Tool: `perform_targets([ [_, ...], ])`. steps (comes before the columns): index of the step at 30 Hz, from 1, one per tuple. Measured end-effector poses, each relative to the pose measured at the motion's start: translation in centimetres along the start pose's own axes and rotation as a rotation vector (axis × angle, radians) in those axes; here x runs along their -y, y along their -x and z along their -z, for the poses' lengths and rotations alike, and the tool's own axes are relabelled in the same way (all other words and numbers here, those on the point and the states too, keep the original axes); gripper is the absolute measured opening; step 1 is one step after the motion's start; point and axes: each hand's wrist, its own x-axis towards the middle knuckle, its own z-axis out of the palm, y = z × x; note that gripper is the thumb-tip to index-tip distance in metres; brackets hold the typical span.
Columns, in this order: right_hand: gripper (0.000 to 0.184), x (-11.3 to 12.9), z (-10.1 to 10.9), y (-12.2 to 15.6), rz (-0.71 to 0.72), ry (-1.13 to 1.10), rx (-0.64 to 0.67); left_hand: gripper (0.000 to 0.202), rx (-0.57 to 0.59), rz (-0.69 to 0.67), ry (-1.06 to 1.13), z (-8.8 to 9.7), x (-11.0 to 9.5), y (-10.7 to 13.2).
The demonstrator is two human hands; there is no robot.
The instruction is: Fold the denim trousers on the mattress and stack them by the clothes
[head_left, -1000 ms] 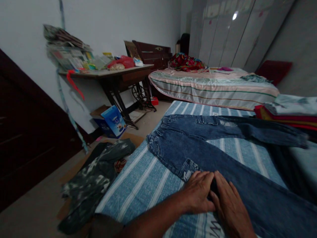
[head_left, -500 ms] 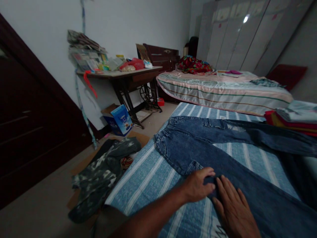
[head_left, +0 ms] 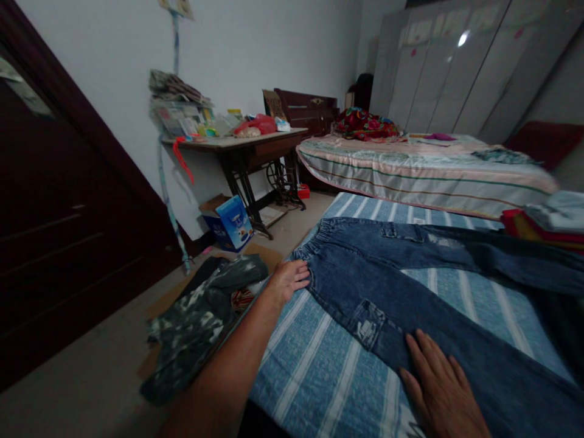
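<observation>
A pair of blue jeans (head_left: 365,274) lies spread flat on a blue-and-white striped bedsheet (head_left: 314,353), waistband to the left, legs running off to the right. My left hand (head_left: 292,278) reaches out to the waistband's near corner, fingers curled against the denim edge; whether it grips the cloth is unclear. My right hand (head_left: 440,383) rests flat on the nearer leg with its fingers stretched out, just right of a torn patch (head_left: 365,325).
A camouflage garment (head_left: 201,316) lies heaped on the floor left of the bed. Behind stand a cluttered sewing table (head_left: 246,143), a blue box (head_left: 232,222), a second bed (head_left: 424,167) and a wardrobe (head_left: 456,61). Folded clothes (head_left: 547,222) sit at right.
My left hand left the spot beside my right hand and stretched forward-left to the waistband corner. The right hand stayed flat on the leg. The view has shifted left.
</observation>
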Motion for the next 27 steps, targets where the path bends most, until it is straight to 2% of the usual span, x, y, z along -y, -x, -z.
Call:
perform_targets([
  [5,0.056,-0.1,-0.2,0.0,-0.027,0.014,0.025,0.017,0.038,0.081,-0.123,-0.9,-0.7,-0.9],
  [10,0.057,0.1,0.1,-0.2,-0.026,0.04,0.022,0.021,-0.018,0.032,-0.337,-1.8,-0.4,-1.4],
  [14,0.056,0.1,0.4,-0.3,-0.013,0.05,0.012,0.02,-0.018,-0.009,-0.473,-2.3,-0.5,-1.8],
  [19,0.055,0.2,0.7,-0.4,-0.025,0.035,0.028,0.016,-0.038,-0.046,-0.55,-2.7,-0.4,-2.3],
  [27,0.054,0.2,0.7,-0.3,-0.032,0.0,0.032,0.024,0.018,0.04,-0.593,-2.5,0.0,-2.3],
])
